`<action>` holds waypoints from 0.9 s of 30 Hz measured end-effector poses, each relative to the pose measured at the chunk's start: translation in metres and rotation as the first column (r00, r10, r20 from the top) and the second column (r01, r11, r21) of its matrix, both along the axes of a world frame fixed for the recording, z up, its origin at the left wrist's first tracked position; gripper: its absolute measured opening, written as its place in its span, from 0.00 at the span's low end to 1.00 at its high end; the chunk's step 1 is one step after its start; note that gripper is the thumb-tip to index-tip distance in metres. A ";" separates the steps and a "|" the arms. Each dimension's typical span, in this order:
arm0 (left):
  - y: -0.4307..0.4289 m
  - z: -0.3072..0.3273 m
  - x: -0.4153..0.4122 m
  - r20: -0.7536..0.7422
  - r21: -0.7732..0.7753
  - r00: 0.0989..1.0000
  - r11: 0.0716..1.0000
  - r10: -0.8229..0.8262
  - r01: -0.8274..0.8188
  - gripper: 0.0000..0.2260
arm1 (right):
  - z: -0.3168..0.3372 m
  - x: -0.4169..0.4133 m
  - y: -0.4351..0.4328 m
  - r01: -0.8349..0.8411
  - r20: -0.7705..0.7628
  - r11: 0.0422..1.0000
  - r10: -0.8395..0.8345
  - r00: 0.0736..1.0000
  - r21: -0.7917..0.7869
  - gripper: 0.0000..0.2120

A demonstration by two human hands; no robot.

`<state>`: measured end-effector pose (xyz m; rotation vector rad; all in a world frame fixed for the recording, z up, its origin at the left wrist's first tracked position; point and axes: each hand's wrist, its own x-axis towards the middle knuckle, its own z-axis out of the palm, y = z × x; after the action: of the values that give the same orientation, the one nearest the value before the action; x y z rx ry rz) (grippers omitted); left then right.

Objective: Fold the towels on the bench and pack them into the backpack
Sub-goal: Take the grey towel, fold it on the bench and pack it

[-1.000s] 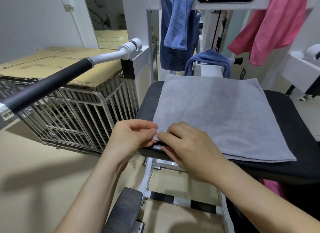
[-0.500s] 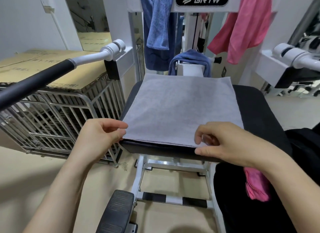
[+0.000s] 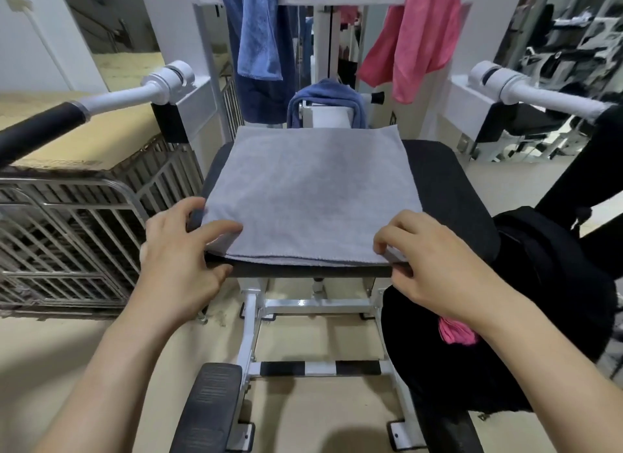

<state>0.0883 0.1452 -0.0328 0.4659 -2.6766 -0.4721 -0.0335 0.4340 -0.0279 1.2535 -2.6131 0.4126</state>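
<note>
Head view, left to right: a metal cage (image 3: pixel 70 223) topped with cardboard (image 3: pixel 91 139) stands at the left, its far end cut off by the frame edge. Just right of it the left hand (image 3: pixel 178 257) pinches the near left corner of the grey towel (image 3: pixel 310 193), thumb on top and the other fingers tucked under the edge, so they are hidden. That towel lies flat and folded in layers on the black padded table (image 3: pixel 448 196), its near hem along the table's front edge. Behind it, a blue towel (image 3: pixel 259 31) hangs from the white machine frame (image 3: pixel 182 21), a darker blue one (image 3: pixel 325 93) is draped over the post, and a pink towel (image 3: pixel 414 38) hangs to the right — all partly cut off at the top. The right hand (image 3: pixel 435 260) grips the near right corner, fingertips curled over the hem. Below it sits the black backpack (image 3: pixel 505 318), its shape hard to make out — a bit of pink cloth (image 3: pixel 456 331) shows inside.
</note>
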 end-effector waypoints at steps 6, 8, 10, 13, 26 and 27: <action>0.058 -0.013 -0.016 -0.063 -0.221 0.986 0.966 -0.153 0.136 0.16 | -0.010 -0.012 0.022 -0.054 0.091 0.980 0.072 0.993 -0.189 0.05; 0.079 -0.016 -0.022 -0.120 -0.254 0.984 0.963 -0.129 0.095 0.13 | -0.014 -0.017 0.025 -0.102 0.113 0.966 0.132 0.985 -0.238 0.05; 0.088 -0.019 -0.021 -0.183 -0.196 0.976 0.977 -0.121 0.084 0.11 | -0.021 -0.019 0.025 -0.124 0.054 0.969 0.138 0.989 -0.215 0.09; 0.096 -0.014 -0.015 -0.183 -0.158 0.980 0.986 -0.073 0.043 0.09 | -0.031 -0.014 0.024 -0.107 -0.107 0.983 0.092 0.990 -0.148 0.13; 0.095 -0.019 0.026 -0.001 -0.327 1.000 0.945 0.026 -0.025 0.16 | -0.017 -0.001 0.047 -0.158 0.150 0.892 0.241 0.959 -0.425 0.09; 0.085 -0.021 0.028 -0.024 -0.336 0.998 0.940 0.052 -0.057 0.16 | -0.014 -0.003 0.045 -0.139 0.146 0.893 0.221 0.964 -0.428 0.09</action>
<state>0.1165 0.2303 -0.0533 0.4295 -2.6473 0.0029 -0.0364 0.4787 -0.0423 1.3588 -2.3713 1.1102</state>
